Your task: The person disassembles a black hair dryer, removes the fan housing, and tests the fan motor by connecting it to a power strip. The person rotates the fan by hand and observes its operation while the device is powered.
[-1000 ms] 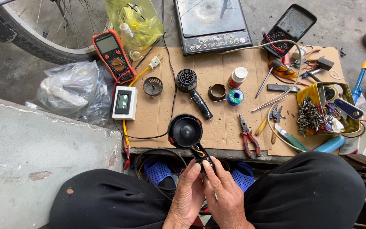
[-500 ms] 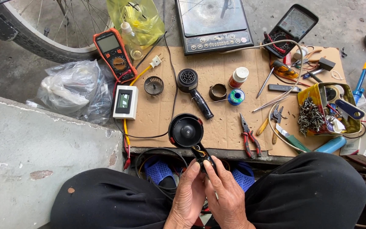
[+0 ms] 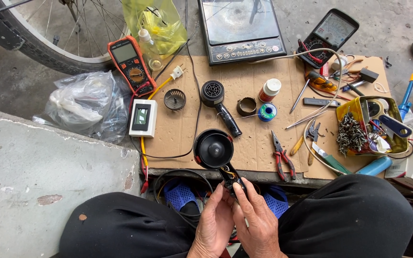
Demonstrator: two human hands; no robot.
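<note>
— What have those fingers got hold of?

— Both hands meet over the lap. The left hand (image 3: 214,220) and right hand (image 3: 255,220) have their fingers closed together around the black handle (image 3: 231,179) of a hair dryer body (image 3: 212,149), with small wires showing just at the fingertips.

— And the round end?

— It rests just beyond the fingertips on the near edge of the cardboard sheet (image 3: 178,138) on the floor.

— Anything crowding it?

— A black cable (image 3: 180,174) loops just left of the fingers, above blue sandals (image 3: 180,196). Red-handled pliers (image 3: 281,155) lie just right of the dryer. Farther out sit a second black dryer part (image 3: 216,98), a small white meter box (image 3: 143,117), an orange multimeter (image 3: 131,64) and a yellow tin of screws (image 3: 359,126).
</note>
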